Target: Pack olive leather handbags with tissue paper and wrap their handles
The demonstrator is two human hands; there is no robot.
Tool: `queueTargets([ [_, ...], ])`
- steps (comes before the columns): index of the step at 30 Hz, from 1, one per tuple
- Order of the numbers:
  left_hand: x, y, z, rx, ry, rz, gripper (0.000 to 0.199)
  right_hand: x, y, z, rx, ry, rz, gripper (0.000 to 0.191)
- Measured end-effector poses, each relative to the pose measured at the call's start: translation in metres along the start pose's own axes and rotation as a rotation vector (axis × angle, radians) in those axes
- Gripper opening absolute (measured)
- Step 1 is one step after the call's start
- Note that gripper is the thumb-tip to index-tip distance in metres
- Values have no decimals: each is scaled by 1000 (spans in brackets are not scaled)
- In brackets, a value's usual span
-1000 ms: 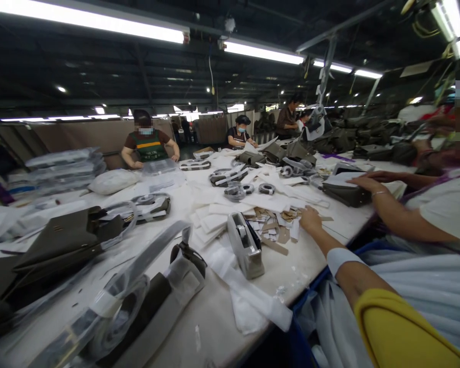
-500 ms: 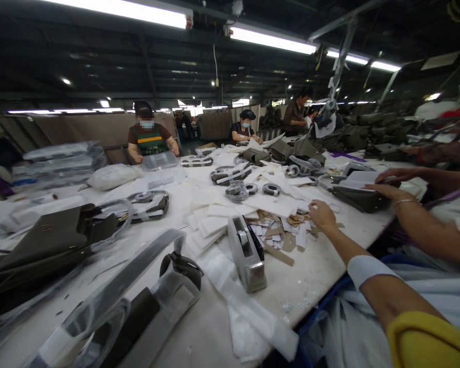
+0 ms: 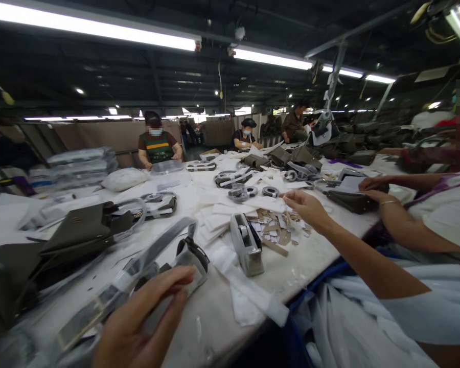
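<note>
My left hand [image 3: 145,319] is in the lower foreground, its thumb and fingers curved with a gap between them. It is open, in front of a dark bag strap [image 3: 191,253] partly wrapped in clear film and white padding. My right hand [image 3: 308,209] reaches over a pile of small paper and card scraps [image 3: 276,225]. Its fingertips are pressed together; whether something small is between them, I cannot make out. Between the hands stands a grey tape dispenser [image 3: 247,245]. White foam strips [image 3: 253,291] lie beside it at the table edge.
Dark olive bags [image 3: 76,230] lie at the left. Wrapped coiled straps [image 3: 233,178] and white sheets cover the table middle. A co-worker's hands [image 3: 375,189] are on a dark bag [image 3: 348,200] at the right. Other people work across the table. Plastic-wrapped stacks [image 3: 80,166] stand back left.
My left hand has come into view at the bottom. My right hand has moved left over the scraps, and its yellow sleeve has left view. The camera view has shifted a little.
</note>
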State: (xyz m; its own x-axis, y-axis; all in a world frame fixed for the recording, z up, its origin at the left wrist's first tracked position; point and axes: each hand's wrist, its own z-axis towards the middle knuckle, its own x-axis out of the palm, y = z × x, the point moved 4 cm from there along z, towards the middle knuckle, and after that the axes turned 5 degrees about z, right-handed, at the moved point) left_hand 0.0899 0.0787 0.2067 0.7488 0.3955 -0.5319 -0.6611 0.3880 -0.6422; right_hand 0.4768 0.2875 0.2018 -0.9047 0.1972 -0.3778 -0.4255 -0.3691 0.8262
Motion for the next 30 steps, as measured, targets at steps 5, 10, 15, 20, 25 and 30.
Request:
queueTargets([
  [5,43,-18,34,-17,243,-193,32,66,74,-53,23,295,234,29],
  [10,55,-20,44,18,305,-171,30,125,128,-100,26,518,479,30],
  [15,30,-4,34,-31,268,-191,17,162,146,-129,19,546,709,33],
  [20,0,9,24,-85,178,-202,21,201,137,-160,17,655,797,58],
  [25,-16,13,15,-170,136,-343,24,228,131,-184,110,651,773,46],
  [30,-31,14,6,-283,111,-546,30,235,136,-197,190,596,871,37],
])
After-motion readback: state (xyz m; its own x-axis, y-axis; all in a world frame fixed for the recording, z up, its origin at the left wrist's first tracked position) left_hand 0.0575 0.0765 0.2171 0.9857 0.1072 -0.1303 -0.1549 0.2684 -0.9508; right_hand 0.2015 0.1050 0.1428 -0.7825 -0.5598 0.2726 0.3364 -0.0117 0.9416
